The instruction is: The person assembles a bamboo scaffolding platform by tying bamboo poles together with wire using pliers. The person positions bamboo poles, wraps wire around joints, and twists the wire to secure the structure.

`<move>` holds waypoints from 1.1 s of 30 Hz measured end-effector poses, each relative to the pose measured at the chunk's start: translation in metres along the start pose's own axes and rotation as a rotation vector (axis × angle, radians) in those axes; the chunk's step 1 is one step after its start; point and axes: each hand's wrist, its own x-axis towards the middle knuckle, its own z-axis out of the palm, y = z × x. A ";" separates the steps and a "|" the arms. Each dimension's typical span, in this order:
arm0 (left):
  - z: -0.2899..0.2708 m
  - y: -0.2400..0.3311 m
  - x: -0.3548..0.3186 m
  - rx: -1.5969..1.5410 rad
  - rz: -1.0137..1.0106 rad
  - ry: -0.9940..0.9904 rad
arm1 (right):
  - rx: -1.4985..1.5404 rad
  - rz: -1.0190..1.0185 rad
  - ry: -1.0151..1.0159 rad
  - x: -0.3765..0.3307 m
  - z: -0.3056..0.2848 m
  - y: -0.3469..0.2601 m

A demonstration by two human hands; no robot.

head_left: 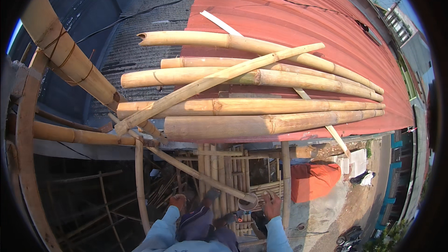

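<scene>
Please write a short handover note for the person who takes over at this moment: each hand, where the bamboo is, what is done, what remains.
Left hand: on the scaffold frame, low left of centre; what it grips cannot be told.
Right hand: at the cut end of a slanted bamboo pole, fingers curled beside it; grip unclear.
Bamboo: five thick poles lie side by side on the red metal roof, with a thinner pole laid diagonally across them.
Done: poles are up on the roof.
Left: the slanted pole is not yet on the roof.

Single head view, high on scaffold, steeply downward over red roof (298, 23), perhaps near.
</scene>
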 end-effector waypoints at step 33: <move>-0.013 -0.119 -0.077 -0.037 -0.432 0.200 | -1.116 -0.601 -0.760 0.402 -0.015 -0.297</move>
